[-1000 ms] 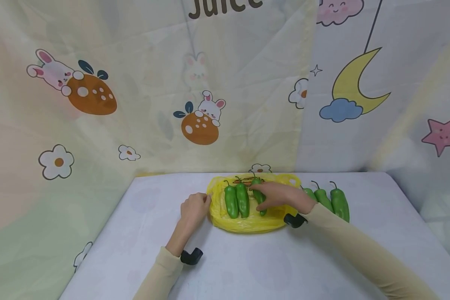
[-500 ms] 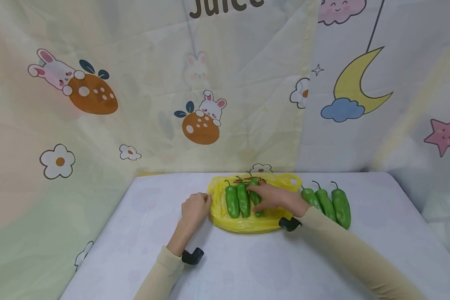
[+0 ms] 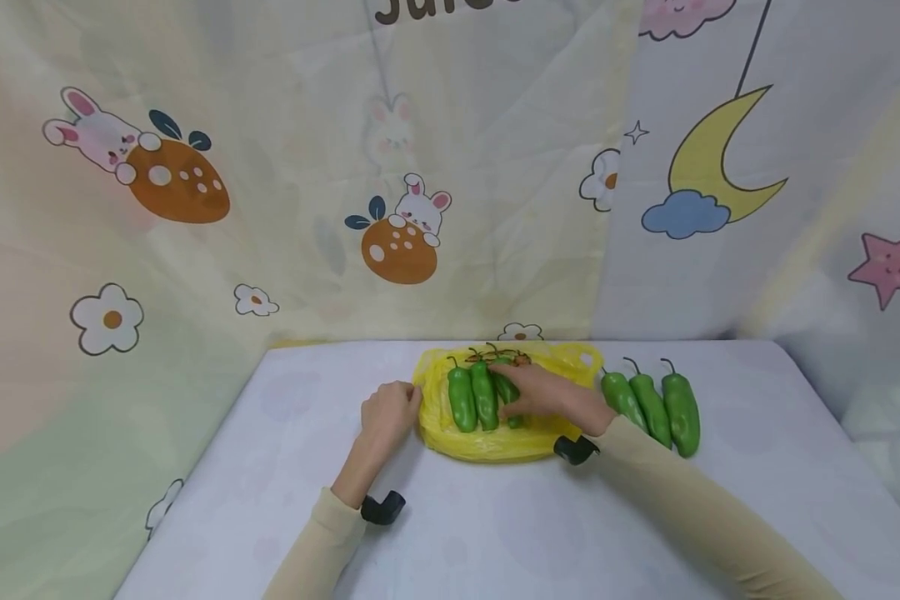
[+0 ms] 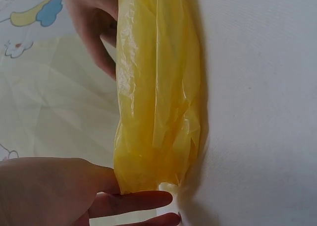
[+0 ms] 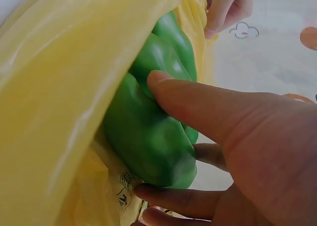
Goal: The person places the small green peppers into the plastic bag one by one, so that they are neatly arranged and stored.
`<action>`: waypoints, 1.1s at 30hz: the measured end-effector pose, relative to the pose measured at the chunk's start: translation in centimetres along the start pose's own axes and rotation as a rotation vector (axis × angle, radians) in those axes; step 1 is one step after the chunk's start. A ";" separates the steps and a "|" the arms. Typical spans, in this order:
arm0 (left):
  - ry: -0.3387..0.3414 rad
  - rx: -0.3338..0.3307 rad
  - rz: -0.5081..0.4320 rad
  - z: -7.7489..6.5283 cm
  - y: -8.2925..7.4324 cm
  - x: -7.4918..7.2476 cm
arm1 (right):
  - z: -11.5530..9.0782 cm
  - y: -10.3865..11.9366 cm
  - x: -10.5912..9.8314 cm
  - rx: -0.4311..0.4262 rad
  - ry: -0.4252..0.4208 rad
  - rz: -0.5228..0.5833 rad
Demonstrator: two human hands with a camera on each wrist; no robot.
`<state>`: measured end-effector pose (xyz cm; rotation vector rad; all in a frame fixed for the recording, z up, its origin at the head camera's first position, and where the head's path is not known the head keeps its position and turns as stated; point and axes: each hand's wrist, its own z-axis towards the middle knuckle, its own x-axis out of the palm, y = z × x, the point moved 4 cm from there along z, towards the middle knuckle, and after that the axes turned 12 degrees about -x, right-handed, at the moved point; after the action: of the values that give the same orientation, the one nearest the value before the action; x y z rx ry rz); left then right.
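Note:
My left hand [image 3: 387,412] pinches the left edge of a yellow plastic bag [image 3: 487,452], with thumb and fingers at its rim in the left wrist view. Two green peppers [image 3: 462,400] lie side by side within the bag's rim, stems pointing away. Just right of them, my right hand [image 3: 543,392] holds a third green pepper [image 5: 148,137]. Its thumb [image 5: 188,99] lies over that pepper and the other fingers reach under its end. In the head view the right hand hides part of this pepper. Raised yellow film partly covers the peppers in the right wrist view.
Three more green peppers [image 3: 651,408] lie on the white tabletop [image 3: 495,533] right of the bag, partly behind the right forearm. A patterned cloth backdrop [image 3: 307,233] rises behind the table. Both wrists wear black camera mounts [image 3: 383,507].
My right hand has shifted left with its pepper, bringing it close against the other two. More of the peppers on the right now shows. My left hand stays at the bag's edge.

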<state>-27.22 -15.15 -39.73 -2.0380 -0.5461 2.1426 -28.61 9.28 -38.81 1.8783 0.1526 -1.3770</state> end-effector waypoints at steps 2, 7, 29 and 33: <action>0.004 0.000 0.000 -0.1 0.0 0.0 | 0.1 0.0 0.1 0.009 -0.008 0.006; 0.018 -0.001 -0.003 -0.2 -0.2 -0.1 | 0.0 0.0 0.2 0.033 -0.017 -0.001; 0.017 -0.019 -0.005 -0.2 -0.6 -0.2 | -3.0 1.2 -1.3 -0.007 -0.016 -0.094; 0.019 -0.016 0.000 -0.1 -0.9 -0.1 | -4.2 1.6 -2.2 -0.045 -0.046 -0.089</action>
<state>-27.22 -14.31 -39.28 -2.0642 -0.5625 2.1239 -25.55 11.66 -35.67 1.8202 0.2443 -1.4635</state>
